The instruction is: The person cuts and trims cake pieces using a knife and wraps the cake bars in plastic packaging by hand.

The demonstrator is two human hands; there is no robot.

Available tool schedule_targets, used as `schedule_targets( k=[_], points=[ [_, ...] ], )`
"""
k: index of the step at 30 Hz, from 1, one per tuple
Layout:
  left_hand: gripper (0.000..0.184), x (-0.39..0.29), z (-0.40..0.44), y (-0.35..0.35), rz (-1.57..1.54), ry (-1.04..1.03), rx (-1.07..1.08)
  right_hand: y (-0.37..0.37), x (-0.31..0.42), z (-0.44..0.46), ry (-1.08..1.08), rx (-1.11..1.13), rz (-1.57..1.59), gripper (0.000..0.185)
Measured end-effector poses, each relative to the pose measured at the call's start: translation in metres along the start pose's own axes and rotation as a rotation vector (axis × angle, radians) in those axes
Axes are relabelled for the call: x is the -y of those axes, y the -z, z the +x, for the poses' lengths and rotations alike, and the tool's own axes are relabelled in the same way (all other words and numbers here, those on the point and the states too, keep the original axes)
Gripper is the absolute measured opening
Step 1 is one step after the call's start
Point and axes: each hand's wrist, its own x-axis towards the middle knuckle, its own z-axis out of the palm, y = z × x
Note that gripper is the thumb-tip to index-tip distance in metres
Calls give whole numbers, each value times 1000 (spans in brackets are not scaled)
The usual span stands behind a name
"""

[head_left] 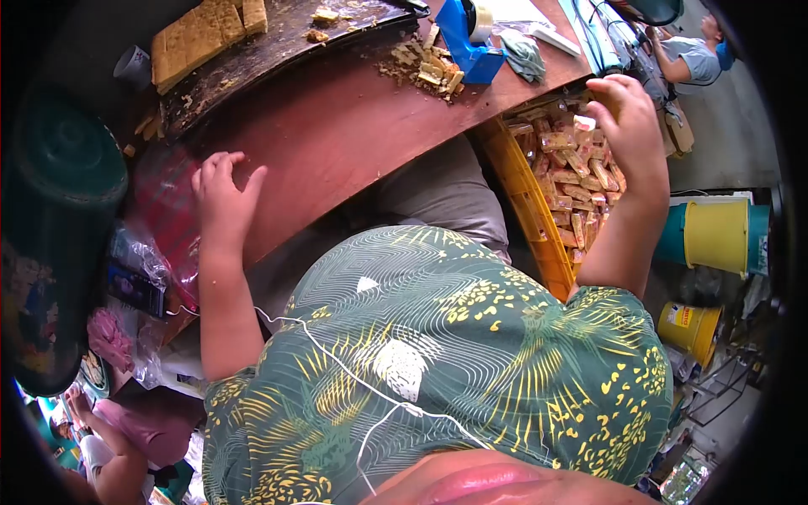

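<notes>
My left hand is over the left part of the reddish-brown table, fingers loosely bent and thumb apart, with nothing visible in it. My right hand is raised above a yellow plastic crate, fingers curved and thumb spread away from them. Many small bars in clear wrappers fill the crate. One wrapped bar with a white and red end shows just below my right thumb; I cannot tell whether it lies on the pile or is in the air.
Slabs of scored tan biscuit rest by a dark tray at the back. Broken pieces lie beside a blue tape dispenser and a cloth. Yellow buckets stand at right. Other people work nearby.
</notes>
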Motion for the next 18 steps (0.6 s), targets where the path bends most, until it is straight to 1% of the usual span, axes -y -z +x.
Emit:
schedule_targets(
  k=[2, 3, 4, 5, 6, 8, 10, 11, 12, 14, 15, 16, 18],
  points=[
    [22, 0, 1, -2, 1, 56, 59, 2, 9, 1, -56, -99, 199, 22],
    [19, -1, 4, -1, 5, 85, 87, -6, 17, 1, -106, -67, 342, 19],
    [17, 0, 5, -9, -133, 60, 48, -18, 27, 2, -151, -34, 487, 17],
    [14, 2, 7, -24, -268, 37, 3, -27, 44, 5, -61, -28, 605, 16],
    [13, 4, 10, -30, -399, 15, -48, -41, 56, 6, -88, 13, 620, 20],
    [14, -39, 17, -22, -607, -198, -211, -43, 94, 10, -170, 149, 658, 32],
    [17, -69, 11, -11, -516, -271, 13, -73, 98, 15, 48, 105, 650, 40],
    [20, -80, 6, -10, -425, -301, 121, -74, 108, 22, 184, 83, 572, 40],
    [24, -85, 2, -13, -336, -330, 230, -76, 120, 26, 230, 85, 586, 34],
    [31, -79, -1, -22, -408, -307, 250, -84, 132, 31, 294, 70, 624, 29],
    [31, -74, 4, -22, -454, -237, 231, -88, 132, 34, 306, 119, 657, 26],
    [32, -66, 11, -22, -448, -120, 169, -91, 133, 36, 307, 132, 683, 24],
    [32, -46, 27, -25, -441, 116, 55, -91, 137, 43, 218, 251, 716, 23]
  ],
)
